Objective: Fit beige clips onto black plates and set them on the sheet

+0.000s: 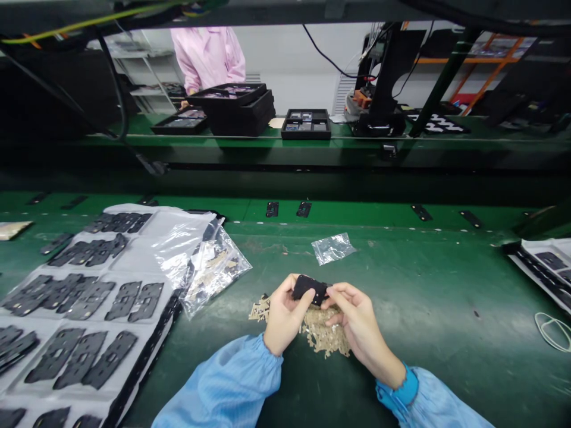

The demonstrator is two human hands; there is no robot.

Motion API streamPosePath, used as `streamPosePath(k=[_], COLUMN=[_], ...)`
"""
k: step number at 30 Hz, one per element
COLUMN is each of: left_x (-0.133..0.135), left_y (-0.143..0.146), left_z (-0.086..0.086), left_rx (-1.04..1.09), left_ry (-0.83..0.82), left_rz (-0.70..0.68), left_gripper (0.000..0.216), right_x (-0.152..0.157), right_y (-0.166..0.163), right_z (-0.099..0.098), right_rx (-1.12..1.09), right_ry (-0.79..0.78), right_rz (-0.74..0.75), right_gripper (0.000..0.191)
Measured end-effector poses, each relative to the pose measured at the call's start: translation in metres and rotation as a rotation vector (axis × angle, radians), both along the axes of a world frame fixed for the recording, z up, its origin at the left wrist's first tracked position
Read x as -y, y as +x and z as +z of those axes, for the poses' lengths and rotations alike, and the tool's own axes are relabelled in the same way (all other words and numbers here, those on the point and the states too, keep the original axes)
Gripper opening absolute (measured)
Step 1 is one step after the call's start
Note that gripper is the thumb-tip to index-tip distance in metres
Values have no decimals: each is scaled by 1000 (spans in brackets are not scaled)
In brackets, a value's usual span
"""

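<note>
Between my two hands is a small black plate-like part (307, 288), tilted above the bench. My left hand (285, 312) grips its left end, thumb across the near face. At its right end my right hand (354, 312) is pinching with thumb and forefinger; whether a tiny piece sits in that pinch I cannot make out. Below the hands lies a heap of small tan cut pieces (328, 336) on the green bench, partly hidden by my fingers. A clear plastic bag (218, 267) with more tan pieces lies to the left.
A grey-lined tray (129, 255) at left holds several black parts in rows. An empty clear bag (333, 248) lies beyond my hands. Single black parts lie along the green strip behind. Across it, a person in pink (209, 56) stands by stacked black trays (241, 113).
</note>
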State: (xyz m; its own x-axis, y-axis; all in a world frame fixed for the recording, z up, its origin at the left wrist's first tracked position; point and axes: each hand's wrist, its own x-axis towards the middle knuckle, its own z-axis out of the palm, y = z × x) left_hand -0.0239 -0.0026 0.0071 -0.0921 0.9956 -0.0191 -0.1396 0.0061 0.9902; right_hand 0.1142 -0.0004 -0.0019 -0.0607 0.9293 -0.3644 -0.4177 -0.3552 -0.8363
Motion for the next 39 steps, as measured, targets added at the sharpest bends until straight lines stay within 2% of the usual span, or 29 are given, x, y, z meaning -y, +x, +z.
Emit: streamPosePath(k=[7,15,31,39], left_x=[3,2,6,7], left_y=[1,-2,0,1], left_z=[1,0,-3,-6], left_rx=[-84,-50,-154,-179], left_ry=[59,53,174,192], left_rz=[-35,-31,-42,-48], left_gripper=[9,11,9,16], right_x=[0,2,4,4], right_y=[1,3,-2,-1], right_z=[1,2,2,-1], right_rx=[-74,-257,-70,-135], right_ry=[-33,-15,31,2], right_rz=[25,77,-15,11], right_gripper=[22,10,22,18])
